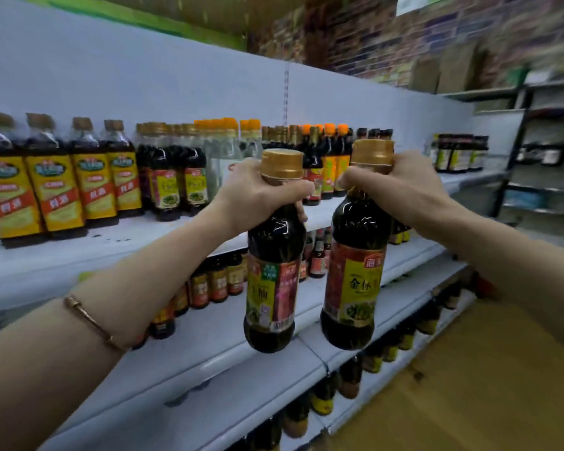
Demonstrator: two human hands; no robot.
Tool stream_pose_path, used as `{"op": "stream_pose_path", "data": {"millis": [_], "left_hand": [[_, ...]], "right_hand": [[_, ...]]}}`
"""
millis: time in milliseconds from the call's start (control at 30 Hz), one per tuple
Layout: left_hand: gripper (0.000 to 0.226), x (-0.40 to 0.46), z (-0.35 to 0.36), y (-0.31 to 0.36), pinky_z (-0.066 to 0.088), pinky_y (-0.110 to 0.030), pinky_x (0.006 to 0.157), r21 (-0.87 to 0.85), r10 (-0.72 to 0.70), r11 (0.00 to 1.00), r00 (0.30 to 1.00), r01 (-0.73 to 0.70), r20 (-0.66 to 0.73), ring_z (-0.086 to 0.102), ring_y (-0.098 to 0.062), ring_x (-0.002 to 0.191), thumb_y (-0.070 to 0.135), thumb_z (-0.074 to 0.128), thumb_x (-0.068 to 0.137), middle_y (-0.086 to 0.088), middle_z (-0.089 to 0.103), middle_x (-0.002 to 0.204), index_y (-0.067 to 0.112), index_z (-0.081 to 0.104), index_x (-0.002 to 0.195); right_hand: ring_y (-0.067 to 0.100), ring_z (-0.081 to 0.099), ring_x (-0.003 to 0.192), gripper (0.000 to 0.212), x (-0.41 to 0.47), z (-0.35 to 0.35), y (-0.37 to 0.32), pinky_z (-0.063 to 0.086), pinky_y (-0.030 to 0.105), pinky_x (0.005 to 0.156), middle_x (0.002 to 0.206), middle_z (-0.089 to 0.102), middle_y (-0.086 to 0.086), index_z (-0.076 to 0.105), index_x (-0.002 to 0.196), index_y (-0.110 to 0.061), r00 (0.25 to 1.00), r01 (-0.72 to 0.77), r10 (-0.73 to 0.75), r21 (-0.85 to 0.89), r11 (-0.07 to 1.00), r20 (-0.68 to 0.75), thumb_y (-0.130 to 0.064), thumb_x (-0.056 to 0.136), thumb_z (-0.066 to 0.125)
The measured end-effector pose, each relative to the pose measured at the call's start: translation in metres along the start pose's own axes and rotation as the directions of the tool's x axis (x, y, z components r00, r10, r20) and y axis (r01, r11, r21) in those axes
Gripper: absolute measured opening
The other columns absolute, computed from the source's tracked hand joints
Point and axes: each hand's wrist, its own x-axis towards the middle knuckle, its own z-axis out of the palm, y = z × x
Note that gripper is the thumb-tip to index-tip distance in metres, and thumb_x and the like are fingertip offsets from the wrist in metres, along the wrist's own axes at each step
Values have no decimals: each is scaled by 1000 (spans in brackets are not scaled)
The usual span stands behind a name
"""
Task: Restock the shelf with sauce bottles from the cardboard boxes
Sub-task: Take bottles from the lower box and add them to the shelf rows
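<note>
Both hands are full and raised in front of the shelving. The left hand [258, 193] has its fingers curled tight around the neck of a dark sauce bottle [271, 281] with a gold cap, and the right hand [394, 187] grips the neck of a second bottle [355, 275] of the same kind. The two hang side by side, near each other but not touching, held out in the air level with the upper shelf [118, 245] rather than standing on it.

That shelf already carries a long row of stock: yellow-labelled bottles [56, 190] at the left, then dark bottles with matching labels [179, 187], then orange-capped ones further along. Its front stretch looks bare, so I judge there is room left to fill. A cardboard box [502, 385] sits low at the right; what remains inside it I cannot tell. The restocking looks well under way, with these two not yet placed.
</note>
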Motion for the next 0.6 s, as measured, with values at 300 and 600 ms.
{"op": "stream_pose_path", "data": {"millis": [300, 600], "left_hand": [[22, 83, 133, 5, 55, -45, 77, 26, 21, 999, 1000, -21, 14, 71, -25, 71, 31, 67, 74, -8, 72, 66, 14, 70, 60], [42, 153, 237, -7, 53, -54, 80, -16, 7, 1000, 998, -6, 66, 69, -32, 72, 38, 67, 69, -13, 71, 68, -4, 65, 70]], "right_hand": [[15, 54, 60, 33, 28, -121, 67, 46, 34, 61, 65, 61, 7, 67, 74, 2, 999, -11, 7, -121, 993, -38, -31, 76, 73], [17, 57, 61, 40, 60, -204, 149, 52, 42, 63, 78, 70, 17, 67, 78, 4, 995, -49, 30, -200, 979, -96, -36, 74, 72]]}}
